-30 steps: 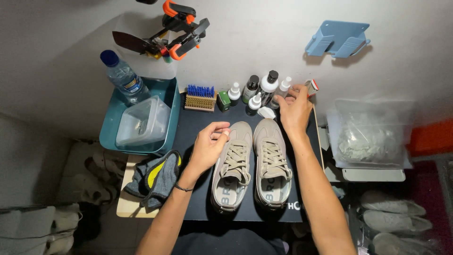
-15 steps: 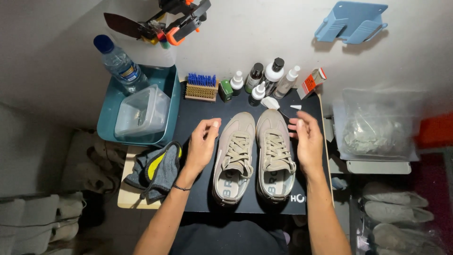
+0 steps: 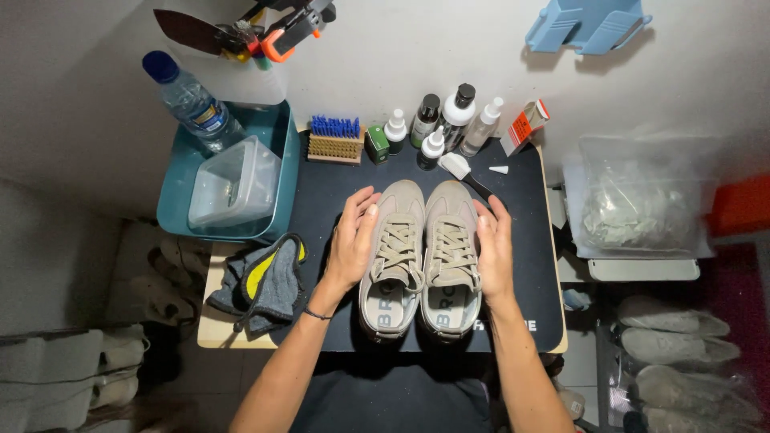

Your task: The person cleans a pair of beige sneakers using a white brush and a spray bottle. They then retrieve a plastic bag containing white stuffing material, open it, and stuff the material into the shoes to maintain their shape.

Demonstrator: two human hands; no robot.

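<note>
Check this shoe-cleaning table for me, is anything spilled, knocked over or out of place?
Nothing is spilled. Two small things stand out: a white cap lies loose on the black mat, apart from the bottles, and the water bottle leans tilted in the teal tray. Both hands, left hand and right hand, press the beige sneakers together, neatly paired.

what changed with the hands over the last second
The right hand let go of the small orange and white box at the back of the mat, came toward the person and now presses the outer side of the right shoe. The left hand opened and closed in on the outer side of the left shoe. Shoes, bottles and brush stayed put.
</note>
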